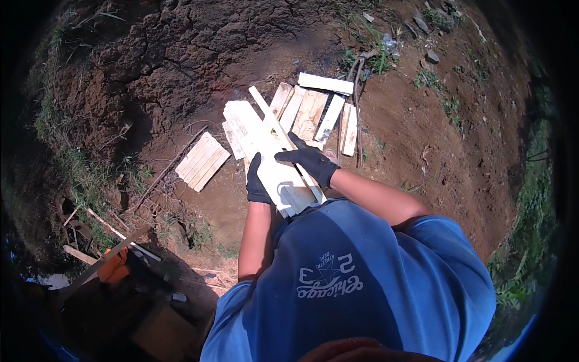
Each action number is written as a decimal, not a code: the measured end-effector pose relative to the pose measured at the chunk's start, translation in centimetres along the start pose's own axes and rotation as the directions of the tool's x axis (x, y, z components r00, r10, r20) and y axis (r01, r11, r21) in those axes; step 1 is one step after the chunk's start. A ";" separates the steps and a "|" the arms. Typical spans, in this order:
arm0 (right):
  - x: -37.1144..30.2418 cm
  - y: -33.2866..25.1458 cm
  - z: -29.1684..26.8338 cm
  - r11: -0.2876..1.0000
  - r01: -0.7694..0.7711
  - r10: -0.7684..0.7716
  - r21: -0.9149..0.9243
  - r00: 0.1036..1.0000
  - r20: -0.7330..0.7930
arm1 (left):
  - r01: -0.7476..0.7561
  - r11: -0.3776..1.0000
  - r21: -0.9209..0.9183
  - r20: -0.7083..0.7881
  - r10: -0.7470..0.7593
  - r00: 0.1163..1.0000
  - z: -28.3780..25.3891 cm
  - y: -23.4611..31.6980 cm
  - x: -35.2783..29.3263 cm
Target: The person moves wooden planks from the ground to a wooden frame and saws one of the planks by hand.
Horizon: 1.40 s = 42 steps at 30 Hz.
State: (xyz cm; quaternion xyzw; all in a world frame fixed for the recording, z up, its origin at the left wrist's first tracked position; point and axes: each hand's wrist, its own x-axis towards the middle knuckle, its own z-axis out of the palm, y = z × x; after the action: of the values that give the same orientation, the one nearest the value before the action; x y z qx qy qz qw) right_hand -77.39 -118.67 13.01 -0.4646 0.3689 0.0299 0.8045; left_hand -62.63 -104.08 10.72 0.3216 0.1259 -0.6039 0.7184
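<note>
The site was outdoors, in strong sunlight. The surface was bare reddish-brown soil [410, 114], with a dark, cracked earth bank [169, 54] across the upper left of the frame. Green grass [51, 120] bordered the left edge and green low plants [525, 235] the right. A bright orange object [114, 267], its kind unclear, lay in shadow at lower left.

Two hands were recorded, both in black gloves. At the centre of the frame they supported one bundle of long, pale wooden boards [253, 136], tilted toward upper left; glare prevented a count of its layers. One narrow, pale wooden strip [267, 112] ran along its right side. The left hand [257, 181] had its grip clamped on the bundle's left edge. The right hand [309, 160] had its grip clamped on the right side, across the strip; the fingers beneath could not be seen.

On the soil, one group of about four short, pale planks [203, 161] lay side by side left of centre. Right of centre were at least five flat, pale brown planks [310, 114], and one white-looking board [325, 83] lay crosswise at their upper ends.
</note>
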 end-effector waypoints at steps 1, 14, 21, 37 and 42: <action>0.4 1.2 -0.5 0.978 -0.074 0.072 0.194 0.997 0.018 | -0.012 1.000 0.025 -0.068 0.014 0.998 -1.1 0.6 -0.1; 2.1 17.1 -17.9 0.726 -0.481 0.658 0.492 0.694 -0.292 | -0.006 0.945 0.328 -0.516 0.185 0.836 -10.9 7.4 -10.5; 4.0 17.9 -23.2 0.768 -0.635 0.442 -0.087 0.623 -0.645 | 0.027 0.914 0.405 -0.561 0.225 0.797 -10.5 6.7 -12.1; 1.3 10.2 1.6 0.930 0.283 -0.195 -0.236 0.921 0.336 | 0.092 0.965 0.247 -0.346 -0.001 0.938 -3.7 0.3 -5.4; 0.3 3.5 4.4 0.982 -0.075 0.114 -0.176 0.968 0.224 | 0.078 0.956 0.282 -0.269 0.000 0.963 -3.6 0.2 -3.0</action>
State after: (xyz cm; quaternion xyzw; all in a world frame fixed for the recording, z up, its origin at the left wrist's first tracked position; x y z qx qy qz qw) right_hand -76.05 -113.36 11.56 -0.5052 0.2897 0.1532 0.7984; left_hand -62.43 -99.45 9.73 0.4991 0.1375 -0.5814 0.6277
